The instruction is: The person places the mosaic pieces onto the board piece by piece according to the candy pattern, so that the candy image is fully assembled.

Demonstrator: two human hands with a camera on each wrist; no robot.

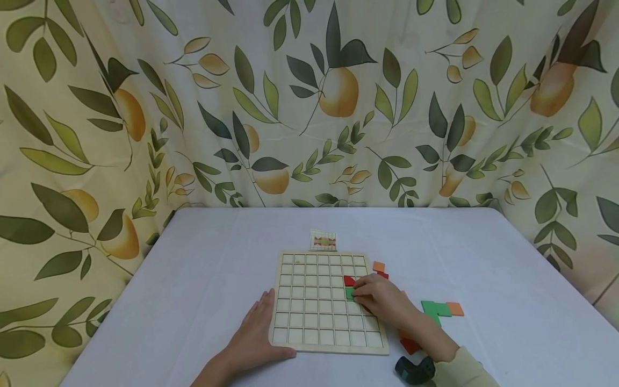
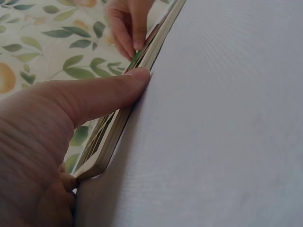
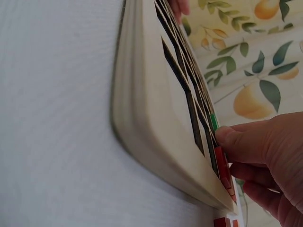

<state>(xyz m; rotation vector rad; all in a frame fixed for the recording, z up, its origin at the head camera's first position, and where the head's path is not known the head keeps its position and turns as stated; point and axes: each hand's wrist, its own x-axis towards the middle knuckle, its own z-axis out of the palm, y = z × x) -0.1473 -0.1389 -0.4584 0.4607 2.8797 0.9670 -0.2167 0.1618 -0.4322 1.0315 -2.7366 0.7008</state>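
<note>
A pale wooden grid board [image 1: 309,339] lies on the white-covered table. My left hand [image 1: 253,330] rests along its left side with fingers straight, thumb reaching along the front edge; in the left wrist view the thumb [image 2: 102,94] presses that edge. Over the board's right columns, my right hand [image 1: 387,298] pinches at a green tile [image 1: 350,293] with thumb and curled fingers. A rounded red tile [image 1: 348,280] sits in the cell just behind it. In the right wrist view, the thumb tip meets the green tile [image 3: 214,122], close by a red piece [image 3: 221,163].
A small pattern card [image 1: 323,240] lies behind the board. Right of it are an orange tile [image 1: 379,266], green tiles [image 1: 430,307], another orange tile [image 1: 455,308] and a red-orange piece [image 1: 410,345], partly under the arm. A black curved device [image 1: 415,371] sits by the right sleeve.
</note>
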